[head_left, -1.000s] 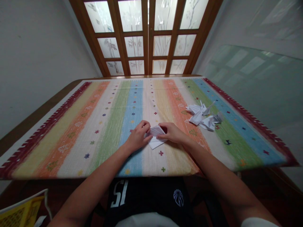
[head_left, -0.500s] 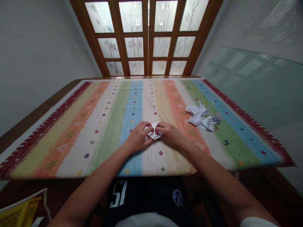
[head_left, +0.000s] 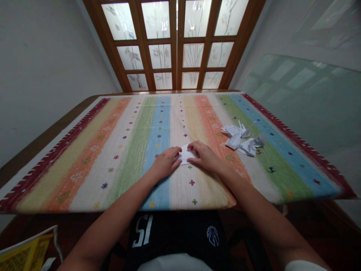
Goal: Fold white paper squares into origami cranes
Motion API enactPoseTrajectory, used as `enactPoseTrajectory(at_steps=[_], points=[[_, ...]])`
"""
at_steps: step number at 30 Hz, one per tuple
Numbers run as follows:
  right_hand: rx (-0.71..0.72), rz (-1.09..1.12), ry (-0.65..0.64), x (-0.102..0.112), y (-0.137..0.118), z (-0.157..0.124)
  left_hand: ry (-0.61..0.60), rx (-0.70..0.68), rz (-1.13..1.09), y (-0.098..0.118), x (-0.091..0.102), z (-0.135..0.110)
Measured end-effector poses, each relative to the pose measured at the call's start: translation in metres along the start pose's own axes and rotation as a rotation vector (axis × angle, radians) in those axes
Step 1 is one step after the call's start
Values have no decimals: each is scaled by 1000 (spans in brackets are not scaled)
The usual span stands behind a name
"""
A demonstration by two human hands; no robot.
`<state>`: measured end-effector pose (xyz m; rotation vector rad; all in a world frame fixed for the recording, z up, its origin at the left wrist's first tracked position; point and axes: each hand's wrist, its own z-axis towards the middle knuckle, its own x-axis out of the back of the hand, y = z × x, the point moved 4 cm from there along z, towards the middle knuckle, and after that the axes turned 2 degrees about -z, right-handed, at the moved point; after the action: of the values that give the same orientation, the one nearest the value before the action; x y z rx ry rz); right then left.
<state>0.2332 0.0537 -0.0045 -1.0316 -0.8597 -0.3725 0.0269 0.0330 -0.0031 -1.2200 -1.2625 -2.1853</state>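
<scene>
A small piece of folded white paper (head_left: 185,155) lies on the striped tablecloth in front of me, between my two hands. My left hand (head_left: 167,161) has its fingers curled on the paper's left edge, thumb nearer me. On the other side, my right hand (head_left: 205,157) arches over the right edge with thumb and fingers apart, their tips at the paper. Parts of both side edges are covered by my fingers. To the right sit folded white paper cranes (head_left: 239,139), close together and partly overlapping.
The striped cloth (head_left: 93,158) covers the table, with a raised crease near my right forearm. Beyond the far edge stand wooden doors with glass panes (head_left: 176,45). A glass sheet (head_left: 304,98) leans at the right wall. A yellow basket (head_left: 28,252) is at lower left.
My right fingers have spread and drawn back a little, and my left hand has shifted slightly left. More of the paper's upper face shows, and it looks flatter.
</scene>
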Motion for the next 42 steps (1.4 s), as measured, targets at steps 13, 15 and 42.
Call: enactPoseTrajectory(at_steps=[13,15,42], points=[[-108,222,164,-3,5,4,42,-14,-8,-4,-3,2],[-74,233,136,-3,2,4,60,11,-42,-4,-2,2],[-154,116,116,9,8,4,-7,-3,-91,-5,0,-1]])
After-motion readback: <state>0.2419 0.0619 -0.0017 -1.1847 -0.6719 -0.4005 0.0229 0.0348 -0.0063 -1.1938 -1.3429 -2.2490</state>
